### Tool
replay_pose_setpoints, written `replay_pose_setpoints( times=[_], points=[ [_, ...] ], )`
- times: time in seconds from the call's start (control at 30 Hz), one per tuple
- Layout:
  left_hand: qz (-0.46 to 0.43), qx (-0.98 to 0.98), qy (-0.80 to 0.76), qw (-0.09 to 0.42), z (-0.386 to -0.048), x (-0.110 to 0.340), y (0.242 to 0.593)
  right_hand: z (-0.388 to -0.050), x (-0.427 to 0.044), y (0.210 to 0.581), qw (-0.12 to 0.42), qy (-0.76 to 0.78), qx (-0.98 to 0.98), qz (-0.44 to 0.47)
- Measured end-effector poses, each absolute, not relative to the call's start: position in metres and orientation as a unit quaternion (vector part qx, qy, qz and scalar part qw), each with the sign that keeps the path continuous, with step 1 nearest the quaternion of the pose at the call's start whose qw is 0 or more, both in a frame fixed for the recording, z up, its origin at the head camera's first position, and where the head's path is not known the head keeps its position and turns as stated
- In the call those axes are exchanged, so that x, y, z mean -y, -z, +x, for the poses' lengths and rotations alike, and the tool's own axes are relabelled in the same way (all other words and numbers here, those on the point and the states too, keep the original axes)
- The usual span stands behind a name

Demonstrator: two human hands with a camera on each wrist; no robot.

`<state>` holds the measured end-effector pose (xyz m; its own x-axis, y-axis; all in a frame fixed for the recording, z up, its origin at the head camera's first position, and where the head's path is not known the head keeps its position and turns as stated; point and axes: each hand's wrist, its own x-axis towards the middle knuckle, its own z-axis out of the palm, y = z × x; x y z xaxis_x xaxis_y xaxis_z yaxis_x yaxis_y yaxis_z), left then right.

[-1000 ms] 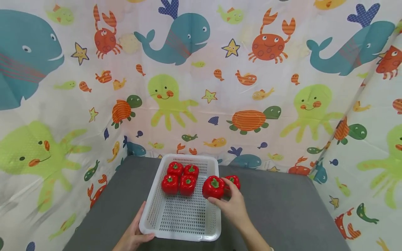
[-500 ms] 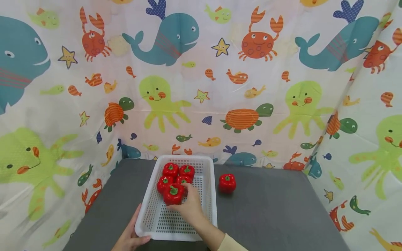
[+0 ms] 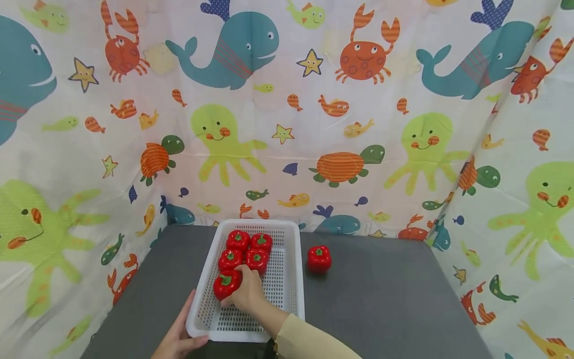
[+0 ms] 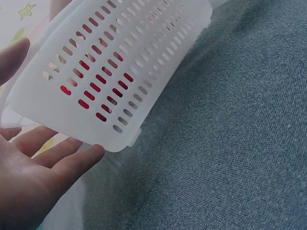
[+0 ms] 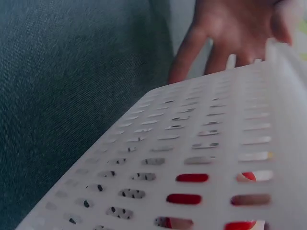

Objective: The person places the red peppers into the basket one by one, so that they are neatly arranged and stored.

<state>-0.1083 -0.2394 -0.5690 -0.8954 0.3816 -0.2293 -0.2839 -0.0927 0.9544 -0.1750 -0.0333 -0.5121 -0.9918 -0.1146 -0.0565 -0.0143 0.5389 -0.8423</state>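
My right hand (image 3: 248,290) holds a red bell pepper (image 3: 227,284) by its side, low over the front left part of a white slotted plastic basket (image 3: 296,299). Several other red bell peppers (image 3: 230,260) sit grouped behind it toward the back left. At the basket's near left corner my left hand (image 3: 177,336) rests, fingers along the outer left wall and thumb at the front. In the left wrist view, fairly straight, spread fingers of the left hand (image 4: 38,172) touch the basket (image 4: 72,115). Through the basket slots (image 5: 216,129) in the right wrist view, red patches show.
One more red bell pepper (image 3: 319,259) stands on the dark grey table (image 3: 376,289), right of the basket. A white curtain (image 3: 287,164) printed with sea animals hangs behind and along both sides.
The right hand has carried a bell pepper from the basket's right edge to its left part, in front of the grouped peppers. The left hand stays at the corner; the head view has shifted slightly.
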Motion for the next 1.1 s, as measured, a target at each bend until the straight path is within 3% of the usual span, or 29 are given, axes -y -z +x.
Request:
replay_pose_setpoints(
  times=[0.53,1.1],
  points=[
    [0.028,-0.629,-0.742,0.231,-0.108,0.241,0.568,-0.180,0.045,0.533,0.065,0.429,-0.898,-0.070],
    [0.074,-0.612,-0.749,0.243,-0.108,0.245,0.570,-0.154,-0.001,0.463,0.044,0.479,-0.873,-0.079]
  ],
)
